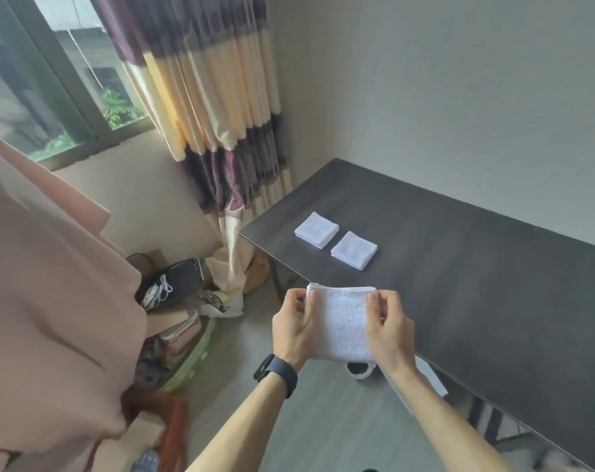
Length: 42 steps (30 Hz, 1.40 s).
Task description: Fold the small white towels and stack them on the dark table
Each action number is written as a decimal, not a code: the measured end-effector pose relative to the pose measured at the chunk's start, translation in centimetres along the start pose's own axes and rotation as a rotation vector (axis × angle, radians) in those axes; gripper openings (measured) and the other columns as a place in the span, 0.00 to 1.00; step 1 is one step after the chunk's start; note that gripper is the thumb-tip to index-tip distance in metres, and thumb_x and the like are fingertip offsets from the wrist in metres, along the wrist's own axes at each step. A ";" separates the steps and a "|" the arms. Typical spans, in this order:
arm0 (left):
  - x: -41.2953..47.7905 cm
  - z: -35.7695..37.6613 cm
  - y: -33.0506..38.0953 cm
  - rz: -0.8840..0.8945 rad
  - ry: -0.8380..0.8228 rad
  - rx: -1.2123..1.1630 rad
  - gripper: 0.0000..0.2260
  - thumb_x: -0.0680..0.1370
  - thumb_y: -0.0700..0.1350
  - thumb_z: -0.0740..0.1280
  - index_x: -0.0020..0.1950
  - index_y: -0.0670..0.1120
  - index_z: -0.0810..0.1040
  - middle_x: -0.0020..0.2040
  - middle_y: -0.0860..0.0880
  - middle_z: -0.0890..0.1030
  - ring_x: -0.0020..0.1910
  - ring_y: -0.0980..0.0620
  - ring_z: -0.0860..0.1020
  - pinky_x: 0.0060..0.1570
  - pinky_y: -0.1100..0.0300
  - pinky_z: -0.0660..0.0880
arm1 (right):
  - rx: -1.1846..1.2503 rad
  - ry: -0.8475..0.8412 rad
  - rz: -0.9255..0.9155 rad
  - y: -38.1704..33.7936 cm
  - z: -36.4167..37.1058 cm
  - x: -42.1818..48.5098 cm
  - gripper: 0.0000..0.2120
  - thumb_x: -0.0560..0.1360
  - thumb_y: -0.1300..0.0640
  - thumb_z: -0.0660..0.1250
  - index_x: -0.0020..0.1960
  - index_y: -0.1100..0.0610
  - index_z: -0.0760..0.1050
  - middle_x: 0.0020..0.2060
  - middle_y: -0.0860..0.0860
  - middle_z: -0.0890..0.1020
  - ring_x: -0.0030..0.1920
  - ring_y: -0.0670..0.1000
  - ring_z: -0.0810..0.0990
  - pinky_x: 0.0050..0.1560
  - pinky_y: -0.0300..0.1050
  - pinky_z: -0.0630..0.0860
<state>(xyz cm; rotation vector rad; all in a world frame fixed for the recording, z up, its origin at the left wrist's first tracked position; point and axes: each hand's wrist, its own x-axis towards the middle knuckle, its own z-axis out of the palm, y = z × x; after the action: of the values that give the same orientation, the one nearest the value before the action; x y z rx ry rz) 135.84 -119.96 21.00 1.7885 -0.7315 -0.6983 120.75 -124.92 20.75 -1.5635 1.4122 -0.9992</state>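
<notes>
A small white towel (343,321) is held in the air just off the near edge of the dark table (459,267). My left hand (294,330) pinches its left side and my right hand (389,327) pinches its right side, thumbs on top. The towel looks folded into a rectangle. Two folded white towels lie side by side on the table farther back, one on the left (316,229) and one on the right (354,250). They do not touch each other.
A striped purple and cream curtain (214,107) hangs left of the table by a window (51,80). Bags, shoes and boxes (177,287) clutter the floor at the left. Pink fabric (51,301) fills the left foreground. A grey wall stands behind the table.
</notes>
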 end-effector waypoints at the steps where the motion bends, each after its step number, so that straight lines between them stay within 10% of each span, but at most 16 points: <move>1: 1.8 0.5 -0.4 -0.010 -0.023 0.025 0.10 0.79 0.58 0.65 0.45 0.53 0.78 0.36 0.58 0.80 0.33 0.63 0.74 0.35 0.70 0.69 | -0.008 0.005 0.031 0.6 0.9 1.3 0.09 0.82 0.48 0.60 0.46 0.51 0.71 0.34 0.48 0.80 0.39 0.43 0.77 0.35 0.32 0.70; 17: 28.4 13.5 -3.1 -0.231 -0.319 0.264 0.09 0.80 0.57 0.63 0.49 0.53 0.75 0.43 0.53 0.81 0.41 0.54 0.77 0.39 0.62 0.73 | -0.084 0.027 0.400 9.0 10.3 24.4 0.09 0.82 0.47 0.56 0.48 0.49 0.69 0.31 0.50 0.78 0.32 0.51 0.74 0.34 0.48 0.71; 42: 47.9 26.8 -11.4 -0.031 -0.832 0.728 0.11 0.83 0.60 0.51 0.51 0.55 0.67 0.40 0.52 0.78 0.38 0.50 0.77 0.35 0.54 0.74 | -0.375 0.271 0.868 20.6 20.0 38.9 0.09 0.83 0.45 0.49 0.55 0.47 0.65 0.36 0.48 0.79 0.40 0.57 0.78 0.41 0.51 0.74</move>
<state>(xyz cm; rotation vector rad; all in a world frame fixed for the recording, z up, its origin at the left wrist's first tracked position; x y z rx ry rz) 148.47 -168.83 -3.42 2.1295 -1.6764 -1.3462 134.18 -164.16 -4.08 -0.8664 2.2770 -0.4272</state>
